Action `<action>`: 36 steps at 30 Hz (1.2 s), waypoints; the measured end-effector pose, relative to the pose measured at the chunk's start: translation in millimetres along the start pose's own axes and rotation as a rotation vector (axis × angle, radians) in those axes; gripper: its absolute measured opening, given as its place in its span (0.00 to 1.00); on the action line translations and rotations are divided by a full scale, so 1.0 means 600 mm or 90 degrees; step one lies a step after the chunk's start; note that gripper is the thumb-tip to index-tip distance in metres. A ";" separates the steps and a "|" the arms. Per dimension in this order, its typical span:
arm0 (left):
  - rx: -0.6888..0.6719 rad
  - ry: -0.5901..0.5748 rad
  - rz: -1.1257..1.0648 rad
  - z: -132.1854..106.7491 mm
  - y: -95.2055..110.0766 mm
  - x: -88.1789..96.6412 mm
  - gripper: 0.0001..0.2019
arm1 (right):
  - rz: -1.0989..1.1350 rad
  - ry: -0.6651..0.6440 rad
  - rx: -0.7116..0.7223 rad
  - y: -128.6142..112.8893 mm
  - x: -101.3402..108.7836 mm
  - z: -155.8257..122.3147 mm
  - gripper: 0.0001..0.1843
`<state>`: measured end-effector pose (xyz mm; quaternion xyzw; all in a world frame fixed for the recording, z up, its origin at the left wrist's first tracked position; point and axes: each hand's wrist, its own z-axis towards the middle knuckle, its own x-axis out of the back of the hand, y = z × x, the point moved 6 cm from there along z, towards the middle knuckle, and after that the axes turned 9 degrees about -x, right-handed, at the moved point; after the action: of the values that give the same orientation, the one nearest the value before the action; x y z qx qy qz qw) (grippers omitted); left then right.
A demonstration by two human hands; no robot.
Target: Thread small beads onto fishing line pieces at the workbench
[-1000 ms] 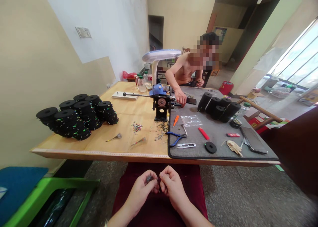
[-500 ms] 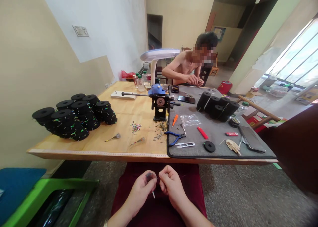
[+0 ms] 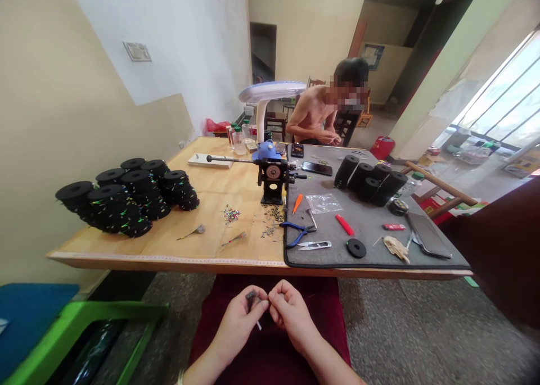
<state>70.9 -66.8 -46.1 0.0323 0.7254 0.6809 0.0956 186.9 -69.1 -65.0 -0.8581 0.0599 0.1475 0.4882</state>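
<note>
Just in front of the table edge, over my lap, my left hand (image 3: pixel 247 312) is closed around a small dark grey bundle (image 3: pixel 252 298) with a thin white stick end (image 3: pixel 259 325) poking out below. What kind of thing it is I cannot make out. Close beside it, my right hand (image 3: pixel 289 311) is pinched, thumb against forefinger, its fingertips nearly touching the left ones. Anything in that pinch is too small to name. On the wood beyond lie two small feathery tufts with coloured stems, one at the left (image 3: pixel 199 229) and one nearer the middle (image 3: pixel 239 238).
Black foam spools stand stacked at left (image 3: pixel 139 194) and right (image 3: pixel 363 177). A black winding device (image 3: pixel 272 180) and a lamp (image 3: pixel 270 93) rise mid-table. Blue pliers (image 3: pixel 297 232), thread snips (image 3: pixel 314 245) and loose beads (image 3: pixel 231 214) lie nearer. Another person (image 3: pixel 320 109) sits opposite.
My fingertips have come closer together, and the dark bundle in my left hand shows more. The person opposite has lowered their hands and bent their head.
</note>
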 end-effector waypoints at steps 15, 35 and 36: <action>-0.033 0.060 -0.006 0.002 0.014 0.005 0.09 | -0.195 0.020 0.060 -0.016 0.002 -0.007 0.04; 0.069 -0.001 -0.032 0.001 0.015 0.007 0.12 | -0.242 0.057 0.146 -0.034 0.013 -0.020 0.09; 0.071 0.005 -0.050 0.005 0.015 0.005 0.13 | -0.272 0.059 0.165 -0.036 0.011 -0.023 0.09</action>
<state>67.7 -62.9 -37.7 0.0065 0.7633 0.6353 0.1174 201.3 -69.6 -42.5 -0.7874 -0.0821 -0.0077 0.6109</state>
